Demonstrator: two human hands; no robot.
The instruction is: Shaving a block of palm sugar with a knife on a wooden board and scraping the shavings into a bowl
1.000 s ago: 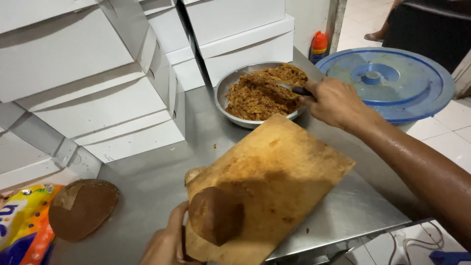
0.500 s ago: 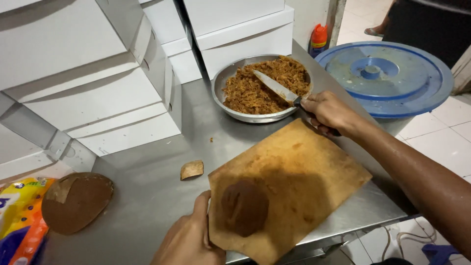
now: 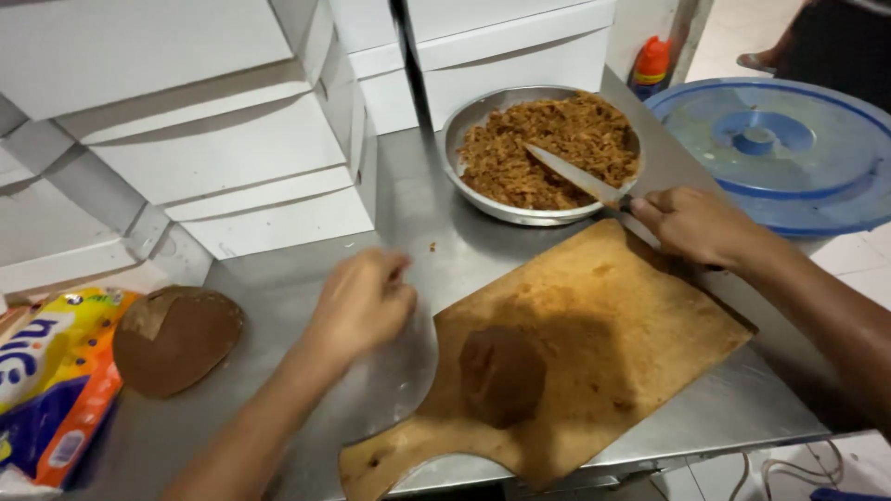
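A steel table (image 3: 297, 306) carries everything, and stacked white boxes (image 3: 195, 139) stand along its far left side. To the right, off the table, lies a big round blue lid (image 3: 789, 158), with a red and orange bottle (image 3: 651, 65) behind the table's far edge. On the near right part of the table lies a wooden cutting board (image 3: 603, 343), and a dark brown round lump (image 3: 502, 376) sits on its near left part. Beyond the board stands a metal bowl (image 3: 483, 111) full of shredded brown food (image 3: 557, 148). The right hand (image 3: 696, 225) is closed around the handle of a knife (image 3: 575, 174); the blade points over the bowl, above the food. The left hand (image 3: 362, 301) hovers over the table just left of the board, fingers curled loosely, holding nothing that I can see; it is blurred. The lump is near it, to its right. At the far left lie a brown half-round piece (image 3: 176, 339) and a colourful plastic packet (image 3: 56, 380).
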